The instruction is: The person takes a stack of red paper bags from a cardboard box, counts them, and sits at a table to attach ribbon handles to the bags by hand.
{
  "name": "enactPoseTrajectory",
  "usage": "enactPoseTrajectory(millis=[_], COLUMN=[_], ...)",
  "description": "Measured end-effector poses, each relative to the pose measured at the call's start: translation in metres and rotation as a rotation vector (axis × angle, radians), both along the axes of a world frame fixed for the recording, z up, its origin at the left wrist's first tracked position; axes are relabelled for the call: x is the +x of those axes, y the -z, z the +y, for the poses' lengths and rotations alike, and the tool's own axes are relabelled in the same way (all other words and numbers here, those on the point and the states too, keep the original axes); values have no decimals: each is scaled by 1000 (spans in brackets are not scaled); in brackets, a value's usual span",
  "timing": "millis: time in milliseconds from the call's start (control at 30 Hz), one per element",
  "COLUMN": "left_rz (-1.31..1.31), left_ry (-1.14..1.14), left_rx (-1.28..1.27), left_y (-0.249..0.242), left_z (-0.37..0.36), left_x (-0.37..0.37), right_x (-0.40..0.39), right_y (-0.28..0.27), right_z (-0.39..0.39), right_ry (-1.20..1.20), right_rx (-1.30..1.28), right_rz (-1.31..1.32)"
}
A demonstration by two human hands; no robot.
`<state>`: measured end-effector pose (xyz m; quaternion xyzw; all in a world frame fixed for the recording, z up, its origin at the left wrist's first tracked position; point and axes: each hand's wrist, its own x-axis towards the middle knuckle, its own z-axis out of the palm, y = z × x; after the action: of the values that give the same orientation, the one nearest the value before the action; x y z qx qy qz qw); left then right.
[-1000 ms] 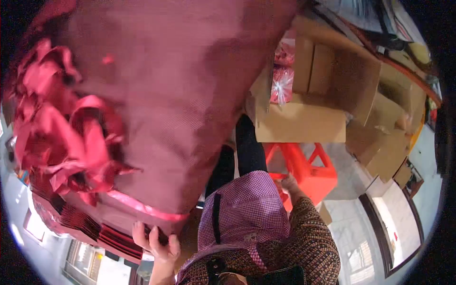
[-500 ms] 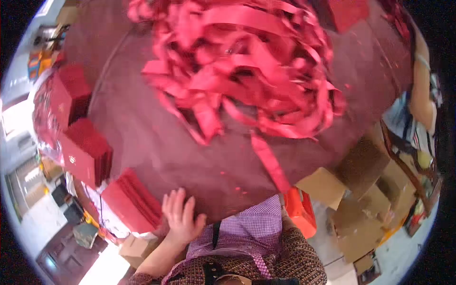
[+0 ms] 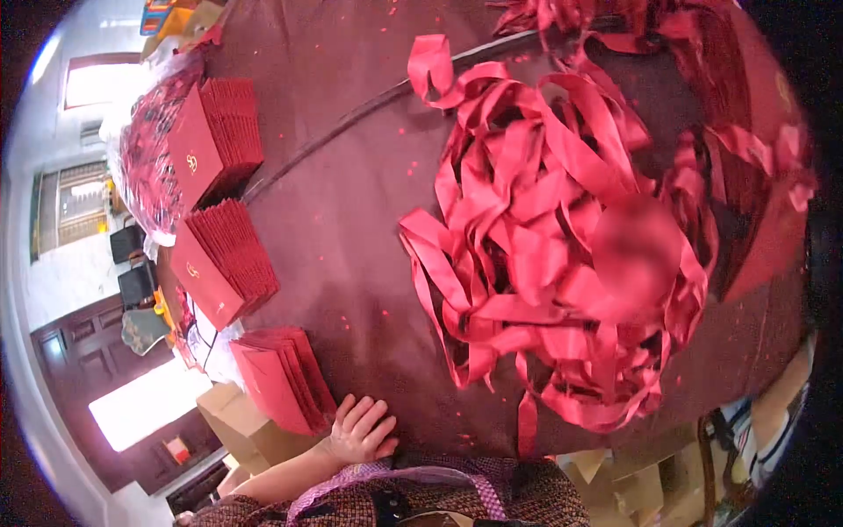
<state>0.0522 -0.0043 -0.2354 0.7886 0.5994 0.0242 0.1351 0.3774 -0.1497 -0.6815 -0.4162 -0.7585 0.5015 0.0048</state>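
My left hand (image 3: 363, 430) rests palm down at the near edge of the dark red table (image 3: 351, 351), fingers a little apart and nothing in it. Just left of it stands a stack of red folded cards (image 3: 285, 378). Two more stacks, one in the middle (image 3: 230, 259) and one farther back (image 3: 218, 140), follow along the left edge. A large tangled heap of red ribbon (image 3: 536, 255) lies to the right of the hand, with one strip hanging toward the near edge. My right hand does not show.
A clear plastic bag with red contents (image 3: 154, 140) lies beyond the left stacks. Cardboard boxes stand below the table at left (image 3: 241, 426) and right (image 3: 637, 487). Another person's arm (image 3: 781, 395) is at the right edge. More red cards (image 3: 768, 211) lie at the far right.
The camera view has turned, so the ribbon heap appears lower and farther right. The orange-red stool no longer shows. My left hand stays by the near card stack.
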Motion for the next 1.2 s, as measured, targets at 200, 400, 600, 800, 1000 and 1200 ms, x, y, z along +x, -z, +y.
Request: enactPoseTrajectory(millis=[200, 400, 600, 800, 1000, 1200], left_rz=[-30, -2, 45, 19, 61, 24], left_ry=[28, 69, 125, 99, 82, 51], left_rx=[24, -19, -5, 18, 91, 169], left_y=[2, -2, 0, -1, 0, -1], left_z=[-3, 3, 2, 6, 10, 12], left_x=[0, -5, -9, -8, -2, 3], right_x=[9, 1, 5, 23, 49, 69], right_y=[-18, -21, -9, -9, -18, -26], right_z=[12, 10, 33, 59, 83, 129], right_ry=[78, 191, 250, 306, 363, 479], right_rx=[-175, -304, -409, -483, -521, -493], right_rz=[-26, -65, -93, -140, -175, -154])
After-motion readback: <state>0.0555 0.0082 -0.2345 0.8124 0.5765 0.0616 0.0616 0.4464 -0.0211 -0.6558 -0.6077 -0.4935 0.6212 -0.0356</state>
